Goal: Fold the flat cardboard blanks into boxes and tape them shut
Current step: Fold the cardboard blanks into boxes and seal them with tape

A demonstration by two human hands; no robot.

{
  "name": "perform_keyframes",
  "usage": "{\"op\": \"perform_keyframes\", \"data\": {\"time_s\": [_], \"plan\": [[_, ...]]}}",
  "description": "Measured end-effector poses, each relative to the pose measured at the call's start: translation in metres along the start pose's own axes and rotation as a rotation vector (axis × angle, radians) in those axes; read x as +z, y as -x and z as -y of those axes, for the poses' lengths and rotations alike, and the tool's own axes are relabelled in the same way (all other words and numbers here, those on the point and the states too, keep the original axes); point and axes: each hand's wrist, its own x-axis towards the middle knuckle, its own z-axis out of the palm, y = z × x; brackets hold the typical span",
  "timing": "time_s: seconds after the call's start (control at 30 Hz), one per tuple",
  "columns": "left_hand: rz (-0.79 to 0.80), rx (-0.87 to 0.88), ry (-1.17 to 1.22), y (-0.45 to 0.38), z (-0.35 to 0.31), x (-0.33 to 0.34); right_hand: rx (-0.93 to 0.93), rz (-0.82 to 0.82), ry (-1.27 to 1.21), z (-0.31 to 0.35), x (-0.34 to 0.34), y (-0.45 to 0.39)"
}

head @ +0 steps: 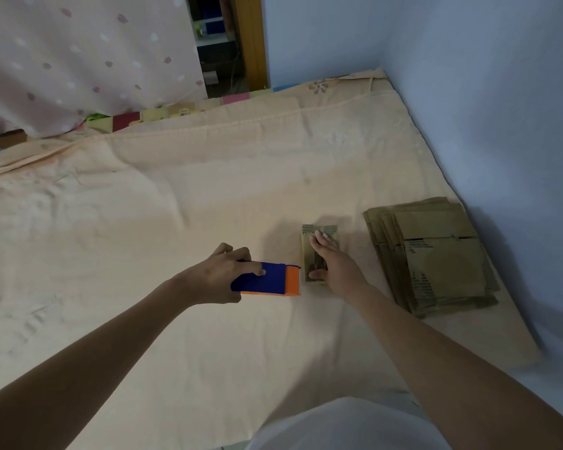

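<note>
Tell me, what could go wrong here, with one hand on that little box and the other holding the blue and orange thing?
The small box sits on a soft, wrinkled sheet, held only by the flat right hand, so it may sink or slide under pressure. The left hand brings the blue and orange tape dispenser close to the right thumb, which could get caught. The stack of blanks, already fanned out, could slip further if bumped.

The right hand (330,261) covered most of the small box (319,237), so its top could not be seen. The left hand (221,274) hid the back of the blue and orange tape tool (267,282). The print on the stack of flat blanks (436,254) was too blurry to read.
</note>
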Motion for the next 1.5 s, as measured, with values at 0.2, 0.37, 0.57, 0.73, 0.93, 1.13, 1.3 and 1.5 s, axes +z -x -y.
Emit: {"op": "perform_keyframes", "data": {"time_s": [0.2, 0.37, 0.57, 0.73, 0.93, 1.13, 1.3, 1.5], "plan": [[0.021, -0.057, 0.009, 0.014, 0.01, -0.01, -0.004, 0.008, -0.013, 0.003, -0.003, 0.0], [-0.008, 0.031, -0.145, -0.001, -0.014, -0.017, 0.016, 0.034, 0.004, 0.005, -0.003, 0.0], [0.042, 0.104, -0.339, -0.033, -0.05, -0.028, 0.038, 0.045, -0.002, 0.007, -0.002, 0.001], [0.176, 0.003, -0.527, -0.06, -0.07, -0.025, 0.021, 0.047, 0.01, 0.006, -0.003, -0.002], [0.09, -0.307, -0.713, -0.048, -0.03, 0.003, 0.001, 0.024, -0.055, 0.005, -0.001, -0.001], [0.015, -0.435, -0.373, -0.048, -0.047, 0.077, 0.005, 0.057, 0.011, 0.007, -0.006, -0.005], [-0.035, -0.612, -0.039, -0.048, -0.076, 0.106, 0.021, 0.057, 0.012, 0.008, -0.008, -0.006], [-0.433, -0.769, 0.85, -0.079, -0.101, 0.088, 0.036, 0.088, 0.023, 0.009, -0.01, -0.007]]}}
